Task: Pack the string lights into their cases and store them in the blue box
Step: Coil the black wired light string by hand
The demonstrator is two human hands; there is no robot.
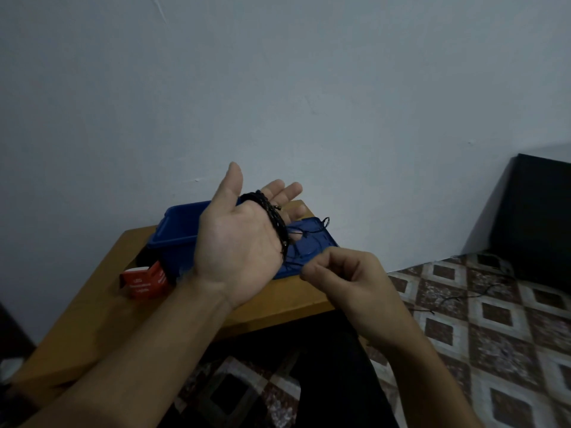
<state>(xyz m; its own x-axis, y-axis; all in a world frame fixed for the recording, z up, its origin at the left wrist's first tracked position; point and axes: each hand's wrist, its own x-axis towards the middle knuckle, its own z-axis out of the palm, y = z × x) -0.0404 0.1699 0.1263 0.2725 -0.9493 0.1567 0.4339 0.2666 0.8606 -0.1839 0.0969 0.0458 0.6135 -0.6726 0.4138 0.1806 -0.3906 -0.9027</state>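
Snugly round open left hand (238, 239), thin black string lights (277, 221), tail in pinch of right hand (346, 276).

White print stands on the front of the red case (145, 281), well to the left of where the right hand (343, 276) pinches the string lights (275, 217). Its top line reads "LED" and its bottom line looks like "Lights". The middle line and the side panel are too blurred to read.

Left hand (238, 242) held palm-up with fingers extended; right hand (343, 279) just beside it, fingers curled, pinching the string lights (277, 223).
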